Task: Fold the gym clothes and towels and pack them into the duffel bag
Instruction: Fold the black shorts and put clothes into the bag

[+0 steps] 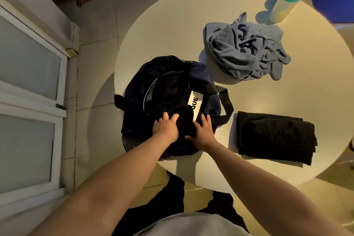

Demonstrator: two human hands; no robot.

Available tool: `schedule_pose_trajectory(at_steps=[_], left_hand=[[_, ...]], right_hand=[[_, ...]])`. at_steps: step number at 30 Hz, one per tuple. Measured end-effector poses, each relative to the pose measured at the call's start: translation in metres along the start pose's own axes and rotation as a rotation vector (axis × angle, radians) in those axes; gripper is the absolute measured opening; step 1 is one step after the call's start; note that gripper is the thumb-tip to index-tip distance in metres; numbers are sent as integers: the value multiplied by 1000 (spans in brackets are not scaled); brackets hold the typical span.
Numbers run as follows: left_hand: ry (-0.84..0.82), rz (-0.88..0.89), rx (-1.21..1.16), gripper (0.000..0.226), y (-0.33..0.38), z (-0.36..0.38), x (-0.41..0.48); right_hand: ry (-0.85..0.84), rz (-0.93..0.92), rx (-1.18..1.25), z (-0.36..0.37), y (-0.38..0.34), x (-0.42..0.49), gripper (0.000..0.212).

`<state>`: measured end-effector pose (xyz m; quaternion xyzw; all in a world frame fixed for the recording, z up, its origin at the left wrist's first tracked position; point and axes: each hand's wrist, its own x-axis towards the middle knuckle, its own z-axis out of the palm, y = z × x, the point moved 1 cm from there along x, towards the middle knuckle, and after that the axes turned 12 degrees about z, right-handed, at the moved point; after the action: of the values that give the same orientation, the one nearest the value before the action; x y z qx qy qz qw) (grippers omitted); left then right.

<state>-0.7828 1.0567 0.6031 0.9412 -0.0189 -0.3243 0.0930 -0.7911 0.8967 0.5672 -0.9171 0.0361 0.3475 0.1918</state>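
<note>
In the head view, both your forearms reach up from the bottom of the frame and meet at the centre, over the duffel bag (137, 105). The bag sits at the left edge of the round table (268, 94) with its mouth unzipped and gaping.

Your left grip (165, 126) lies palm down with the fingers straight and fanned out, pressing on a black garment (184, 120) in the bag's opening. Your right grip (203, 132) is also palm down and spread. Its fingers point up the frame along the right side of that garment, and the thumb reaches left across the cloth. Neither grip curls round anything; both rest flat.

A white label (194, 103) with dark letters shows just above your right fingers. You cannot tell whether it belongs to the bag or the garment.

To the right of the bag, at centre right, a folded black cloth (274, 136) lies on the table, near the bag's strap but apart from it. Above it, a grey-blue towel (243, 51) sits crumpled and unfolded. A bottle (281, 5) stands just beyond the towel at upper right.
</note>
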Motion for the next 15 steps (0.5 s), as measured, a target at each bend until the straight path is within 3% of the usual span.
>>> schedule_pose_trajectory(at_steps=[4,7,10,15], left_hand=[[-53,-79,110,78,-2,-6,0],[17,-69,40,68,9,-4,1],[84,-9,-87,76,14,4,1],[74,84,-150,87,0,6,0]], right_hand=[[-18,-29,36,-4,4,0,80],[9,30,88,-7,0,-2,60],[-67,-4,193,-8,-12,-6,40],[-216,-13,467,-12,-20,-7,57]])
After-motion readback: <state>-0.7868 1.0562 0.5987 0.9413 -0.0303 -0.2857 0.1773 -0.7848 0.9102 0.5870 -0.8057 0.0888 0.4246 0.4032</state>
